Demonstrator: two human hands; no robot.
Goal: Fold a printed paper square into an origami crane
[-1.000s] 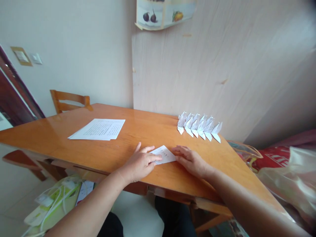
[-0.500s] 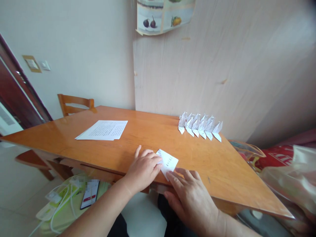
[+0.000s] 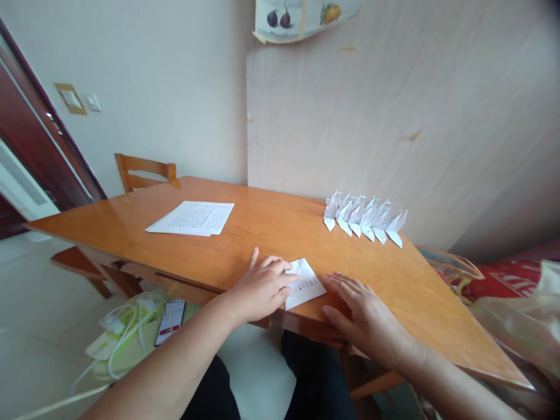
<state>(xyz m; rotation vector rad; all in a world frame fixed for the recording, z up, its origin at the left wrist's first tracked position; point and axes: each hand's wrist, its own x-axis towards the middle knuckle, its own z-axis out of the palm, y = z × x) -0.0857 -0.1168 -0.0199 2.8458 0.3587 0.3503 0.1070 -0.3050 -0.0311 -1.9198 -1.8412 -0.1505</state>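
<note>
A small folded piece of printed white paper (image 3: 306, 284) lies near the front edge of the orange wooden table (image 3: 271, 233). My left hand (image 3: 263, 289) rests on the paper's left side with the fingers curled down, pressing it flat. My right hand (image 3: 365, 315) lies flat and open on the table just right of the paper, fingertips close to its edge. A row of several folded white paper cranes (image 3: 364, 217) stands at the table's far right, against the wall.
A stack of printed sheets (image 3: 192, 217) lies at the table's far left. A wooden chair (image 3: 144, 172) stands behind the table. On the floor at left lie a green bag with cables (image 3: 126, 341) and a phone (image 3: 170, 322). Plastic bags (image 3: 516, 315) crowd the right.
My right hand moved from the paper's lower edge to the table on its right and spread flat. The paper turned slightly. My left hand stayed on it.
</note>
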